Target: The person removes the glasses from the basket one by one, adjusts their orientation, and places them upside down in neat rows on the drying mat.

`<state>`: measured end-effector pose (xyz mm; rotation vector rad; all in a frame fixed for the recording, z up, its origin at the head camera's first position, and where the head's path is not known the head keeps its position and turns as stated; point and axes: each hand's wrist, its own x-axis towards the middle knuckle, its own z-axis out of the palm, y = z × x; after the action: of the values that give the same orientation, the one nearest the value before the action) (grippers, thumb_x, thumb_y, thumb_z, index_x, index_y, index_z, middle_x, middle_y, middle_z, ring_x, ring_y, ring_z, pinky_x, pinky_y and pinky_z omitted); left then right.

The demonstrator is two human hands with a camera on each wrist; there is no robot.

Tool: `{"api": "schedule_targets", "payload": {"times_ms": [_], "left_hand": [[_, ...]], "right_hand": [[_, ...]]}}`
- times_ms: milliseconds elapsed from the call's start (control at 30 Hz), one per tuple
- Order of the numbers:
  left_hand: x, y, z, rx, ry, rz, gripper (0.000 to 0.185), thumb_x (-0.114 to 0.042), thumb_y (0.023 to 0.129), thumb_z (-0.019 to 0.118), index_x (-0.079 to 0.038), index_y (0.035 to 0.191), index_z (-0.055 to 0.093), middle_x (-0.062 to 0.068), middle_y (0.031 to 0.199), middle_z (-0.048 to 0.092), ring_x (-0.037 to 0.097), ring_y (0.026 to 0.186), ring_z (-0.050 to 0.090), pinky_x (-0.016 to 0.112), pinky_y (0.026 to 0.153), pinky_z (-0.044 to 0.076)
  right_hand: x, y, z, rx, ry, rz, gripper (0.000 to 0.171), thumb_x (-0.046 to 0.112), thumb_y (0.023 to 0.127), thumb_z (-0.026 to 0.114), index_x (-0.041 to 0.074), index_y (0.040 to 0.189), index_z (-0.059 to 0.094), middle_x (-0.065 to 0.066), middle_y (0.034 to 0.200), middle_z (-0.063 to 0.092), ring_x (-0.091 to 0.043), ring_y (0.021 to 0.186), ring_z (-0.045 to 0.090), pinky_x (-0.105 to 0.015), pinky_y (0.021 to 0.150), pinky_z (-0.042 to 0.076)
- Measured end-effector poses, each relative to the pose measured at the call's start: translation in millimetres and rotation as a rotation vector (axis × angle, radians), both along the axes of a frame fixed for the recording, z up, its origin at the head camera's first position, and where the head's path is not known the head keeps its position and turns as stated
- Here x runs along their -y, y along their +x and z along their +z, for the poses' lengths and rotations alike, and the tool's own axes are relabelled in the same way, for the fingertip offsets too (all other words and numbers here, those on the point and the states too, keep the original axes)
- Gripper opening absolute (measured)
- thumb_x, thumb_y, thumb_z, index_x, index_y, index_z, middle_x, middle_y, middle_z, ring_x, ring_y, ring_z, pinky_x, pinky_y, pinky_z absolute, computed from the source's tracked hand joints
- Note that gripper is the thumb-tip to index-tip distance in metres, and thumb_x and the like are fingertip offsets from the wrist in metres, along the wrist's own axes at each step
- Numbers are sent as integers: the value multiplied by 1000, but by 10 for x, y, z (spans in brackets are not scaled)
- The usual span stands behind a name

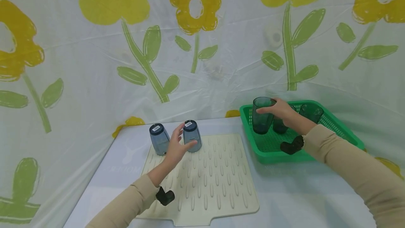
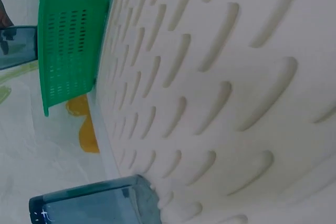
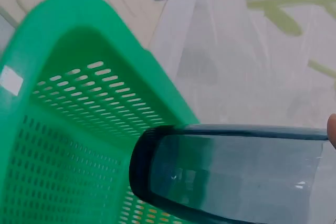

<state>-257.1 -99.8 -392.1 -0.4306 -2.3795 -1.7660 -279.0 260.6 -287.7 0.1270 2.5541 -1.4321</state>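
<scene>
Smoky blue-grey, an upside-down cup (image 1: 192, 135) is standing at the centre of the frame on the cream ridged mat (image 1: 218, 185), the left hand (image 1: 178, 148) curling round it. At centre right, the right hand (image 1: 280, 113) is gripping the rim of an upright dark glass (image 1: 262, 115) inside the green basket (image 1: 335, 122). Another inverted cup (image 1: 159, 138) is sitting just left.

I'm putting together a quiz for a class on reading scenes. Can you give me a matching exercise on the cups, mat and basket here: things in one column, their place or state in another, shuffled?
Things:
1. cup in the right hand
2. cup at the left hand
3. basket
4. mat

Place or state:
a. cream, ribbed, flat on the table
b. upright, mouth up, over the basket
c. green, perforated, to the right of the mat
d. upside down on the mat

Pairs: 1-b, 2-d, 3-c, 4-a
</scene>
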Motion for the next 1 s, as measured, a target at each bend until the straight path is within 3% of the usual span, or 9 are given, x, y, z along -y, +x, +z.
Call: {"api": "schedule_targets", "payload": {"times_ms": [167, 367, 600, 833, 1000], "left_hand": [[-36, 112, 5, -28, 6, -68, 80, -16, 78, 72, -1, 142, 26, 18, 146, 27, 37, 134, 24, 48, 109, 21], [-119, 194, -8, -9, 45, -147, 79, -17, 80, 71, -2, 142, 25, 17, 147, 27, 37, 134, 23, 47, 110, 20], [-258, 232, -133, 32, 83, -193, 77, -18, 80, 71, -5, 142, 28, 16, 145, 31, 35, 134, 25, 47, 109, 21], [-384, 302, -297, 61, 91, -237, 75, -14, 80, 70, -5, 142, 28, 16, 143, 34, 31, 132, 29, 45, 109, 23], [-465, 344, -303, 82, 98, -277, 74, -11, 81, 68, -5, 142, 27, 17, 143, 34, 32, 131, 30, 46, 108, 23]], "right_hand": [[-13, 96, 70, -16, -12, 37, 103, 40, 83, 64, 5, 145, -11, -29, 148, 4, -49, 130, 21, -57, 103, 24], [15, 194, 138, -28, -10, 75, 101, 39, 84, 63, 5, 146, -10, -29, 147, 7, -49, 130, 21, -55, 103, 24], [104, 306, 187, -57, -35, 104, 95, 35, 85, 63, 6, 147, -3, -27, 144, 21, -46, 129, 26, -54, 104, 26], [201, 409, 177, -98, -63, 127, 92, 34, 84, 64, 7, 147, 3, -25, 145, 24, -41, 129, 29, -52, 104, 28], [213, 483, 156, -116, -96, 140, 90, 32, 85, 63, 8, 148, 3, -24, 145, 24, -40, 129, 30, -52, 104, 29]]}}
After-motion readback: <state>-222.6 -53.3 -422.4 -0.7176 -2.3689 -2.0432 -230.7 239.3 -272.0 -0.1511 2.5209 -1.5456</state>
